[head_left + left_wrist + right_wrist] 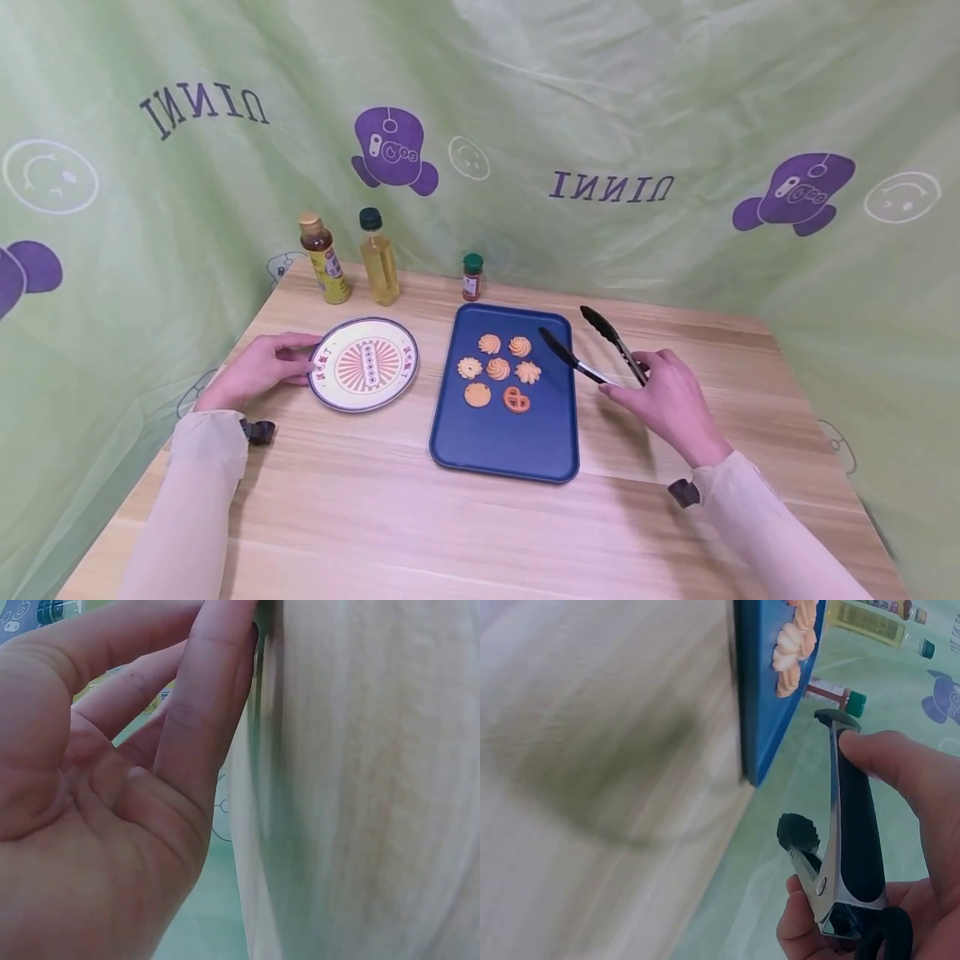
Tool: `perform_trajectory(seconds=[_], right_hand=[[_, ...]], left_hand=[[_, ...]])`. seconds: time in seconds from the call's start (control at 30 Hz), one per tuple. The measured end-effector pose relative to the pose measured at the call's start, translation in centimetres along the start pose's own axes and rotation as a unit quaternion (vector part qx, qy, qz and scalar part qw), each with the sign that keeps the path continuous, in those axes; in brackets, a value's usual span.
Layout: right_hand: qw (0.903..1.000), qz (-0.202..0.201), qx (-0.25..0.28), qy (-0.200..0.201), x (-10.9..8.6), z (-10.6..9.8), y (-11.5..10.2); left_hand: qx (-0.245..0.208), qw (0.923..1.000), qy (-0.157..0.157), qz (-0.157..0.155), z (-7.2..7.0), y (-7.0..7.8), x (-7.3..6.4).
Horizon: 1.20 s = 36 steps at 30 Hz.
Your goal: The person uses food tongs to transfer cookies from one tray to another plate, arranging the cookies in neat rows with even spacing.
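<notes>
My left hand (262, 367) grips the left rim of a round white plate (364, 364) with red and blue print, its thumb over the edge. The left wrist view shows the fingers (191, 712) bent close to the tabletop. In my right hand (671, 404) is a pair of kitchen tongs (859, 832) with black tips, spread apart. One tip overlaps the right side of a blue tray (502, 450) in the head view, and the other points past its right edge. On the tray lie several swirl cookies (498, 369), a round biscuit (477, 395) and a pretzel (516, 400).
Behind the plate stand a yellow-labelled sauce bottle (327, 267) and an oil bottle (381, 267) with a dark cap. A small green-capped spice jar (472, 279) is behind the tray. A green printed curtain (525, 92) surrounds the wooden table (337, 517).
</notes>
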State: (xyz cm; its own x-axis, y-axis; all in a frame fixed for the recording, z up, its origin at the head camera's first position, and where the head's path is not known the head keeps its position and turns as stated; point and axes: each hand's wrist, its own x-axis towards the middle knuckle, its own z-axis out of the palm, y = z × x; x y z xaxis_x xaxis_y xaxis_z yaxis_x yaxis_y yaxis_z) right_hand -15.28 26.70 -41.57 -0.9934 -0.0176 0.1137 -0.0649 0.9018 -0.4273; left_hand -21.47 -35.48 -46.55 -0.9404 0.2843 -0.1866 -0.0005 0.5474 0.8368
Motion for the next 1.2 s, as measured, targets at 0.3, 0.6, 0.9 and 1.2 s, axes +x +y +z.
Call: perform_trajectory(seconds=[0.3,0.6,0.9,1.2], right_hand=[[0.9991,-0.036,-0.001,-0.024,1.8,0.0,-2.3],[0.9953,-0.058,-0.002,-0.078,3.1,0.5,-4.5],[0.9905,-0.088,-0.015,-0.105,4.1,0.7,-6.0],[0.9847,-0.113,-0.042,-0.126,5.2,1.0,-7.2]], left_hand=[[0.090,0.9955,0.028,-0.009,-0.2,0.0,0.4],[0.096,0.9948,0.033,0.001,0.0,0.3,0.2],[0.095,0.9947,0.039,-0.007,0.0,0.1,0.0],[0.095,0.9946,0.039,-0.013,0.1,0.1,0.1]])
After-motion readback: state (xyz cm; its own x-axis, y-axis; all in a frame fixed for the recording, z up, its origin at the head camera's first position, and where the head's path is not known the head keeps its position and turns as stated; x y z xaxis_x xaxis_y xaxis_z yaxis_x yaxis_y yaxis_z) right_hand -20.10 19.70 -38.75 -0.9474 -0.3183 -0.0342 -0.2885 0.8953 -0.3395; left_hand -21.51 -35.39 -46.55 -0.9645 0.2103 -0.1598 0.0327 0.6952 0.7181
